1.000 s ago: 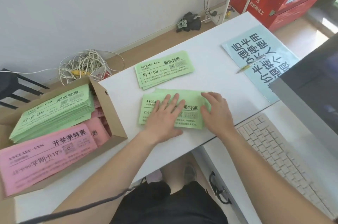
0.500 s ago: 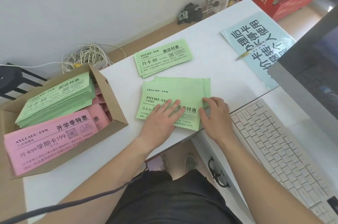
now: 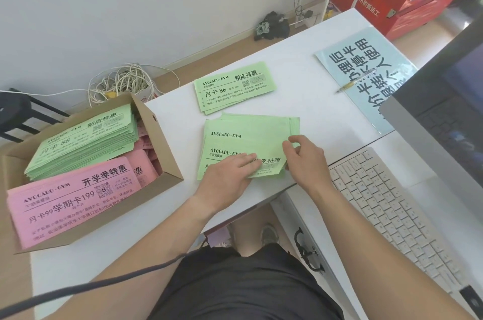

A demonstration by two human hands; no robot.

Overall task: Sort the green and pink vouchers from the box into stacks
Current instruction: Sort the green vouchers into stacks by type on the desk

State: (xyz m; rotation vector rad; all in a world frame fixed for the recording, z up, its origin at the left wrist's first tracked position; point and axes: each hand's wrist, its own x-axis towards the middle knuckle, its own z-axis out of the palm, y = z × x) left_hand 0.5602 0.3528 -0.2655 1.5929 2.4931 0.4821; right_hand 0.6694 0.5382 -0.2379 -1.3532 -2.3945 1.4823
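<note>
monitor cropped at right, pink vouchers (boxed) partly buried

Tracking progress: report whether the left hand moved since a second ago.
Yes: the left hand slid toward the person, away from the far green stack.

Dark shorts — bare forearms, sneaker

Green vouchers, pink vouchers: thin matt paper, black print. Box: raw brown cardboard, matt, rough cut edges. Surface: white, smooth, slight sheen. Blue sheet: glossy, looks laminated. Keyboard: off-white plastic, matt.
</note>
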